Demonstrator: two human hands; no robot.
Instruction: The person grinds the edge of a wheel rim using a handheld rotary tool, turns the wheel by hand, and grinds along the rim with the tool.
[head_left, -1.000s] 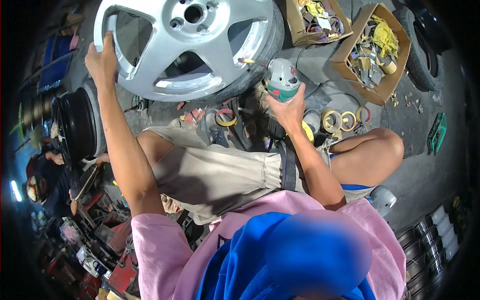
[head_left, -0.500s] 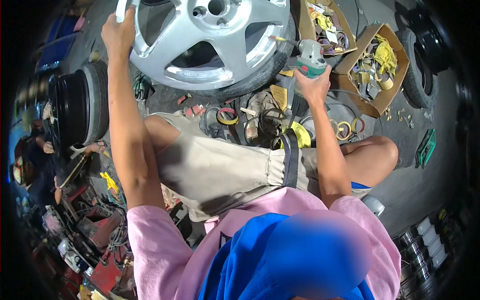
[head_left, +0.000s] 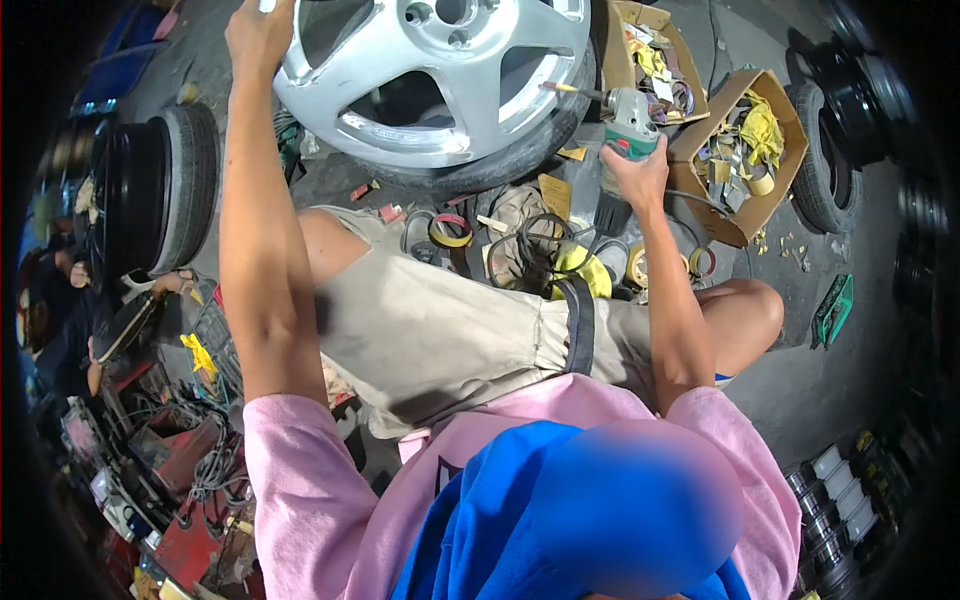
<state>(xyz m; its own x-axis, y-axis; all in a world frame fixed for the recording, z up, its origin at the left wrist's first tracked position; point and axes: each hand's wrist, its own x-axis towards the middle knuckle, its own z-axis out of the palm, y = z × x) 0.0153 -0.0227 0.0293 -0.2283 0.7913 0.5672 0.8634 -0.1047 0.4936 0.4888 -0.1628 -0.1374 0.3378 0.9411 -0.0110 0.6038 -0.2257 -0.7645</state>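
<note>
A silver spoked wheel rim (head_left: 415,120) lies on a dark tire (head_left: 450,180) at the top centre. My left hand (head_left: 260,38) grips the rim's outer left edge, its fingertips partly cut off by the top of the view. To the right of the rim, my right hand (head_left: 638,172) is wrapped round a grey and green power tool (head_left: 632,125). A thin shaft with a pale, pointed tip (head_left: 562,88) extends left from the tool, over the rim's right edge; whether it touches the metal is unclear.
Two cardboard boxes (head_left: 740,225) of scraps stand at the upper right, near another tire (head_left: 812,165). Tape rolls (head_left: 450,231) and cables lie before my legs. A green tray (head_left: 833,310) is at right. Another person's arm (head_left: 175,284) shows at left, below a black wheel (head_left: 135,200).
The rim has shifted right in the view as the camera moved. My right hand and the tool have moved right, and the tool's tip now lies farther right along the rim's edge.
</note>
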